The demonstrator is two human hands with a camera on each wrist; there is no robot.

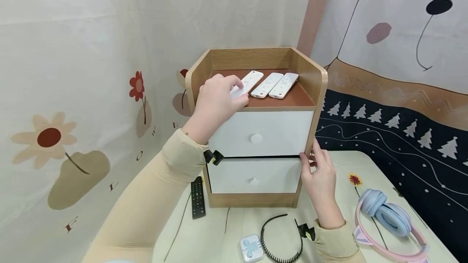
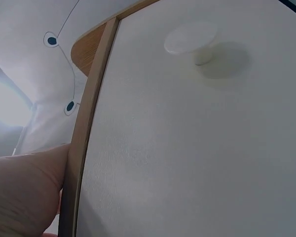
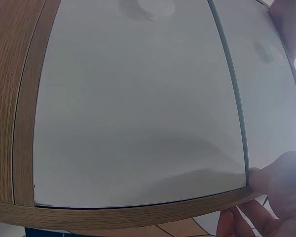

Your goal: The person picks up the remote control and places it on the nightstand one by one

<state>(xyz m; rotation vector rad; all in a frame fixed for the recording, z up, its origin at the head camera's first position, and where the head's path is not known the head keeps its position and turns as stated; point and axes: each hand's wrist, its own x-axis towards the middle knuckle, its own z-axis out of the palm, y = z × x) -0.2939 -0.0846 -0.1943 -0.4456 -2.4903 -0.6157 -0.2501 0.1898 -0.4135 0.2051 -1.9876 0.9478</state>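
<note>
A small wooden cabinet (image 1: 252,200) with two white drawers stands upright on the table, a round knob on each drawer. On its open top, my left hand (image 1: 219,98) pinches the near end of the leftmost white remote control (image 1: 252,79). Two more white remotes, a middle one (image 1: 267,85) and a right one (image 1: 284,85), lie side by side just to its right. My right hand (image 1: 320,175) grips the cabinet's right front edge, thumb on the front beside the seam between the drawers, fingers around the side. In the left wrist view the upper drawer (image 2: 187,138) fills most of the picture.
A black remote (image 1: 198,198) lies left of the cabinet's base. In front are boxed earphones (image 1: 251,248) and a black toothed headband (image 1: 264,238). Pink and blue cat-ear headphones (image 1: 393,218) rest at the right. Printed cloth hangs behind the table.
</note>
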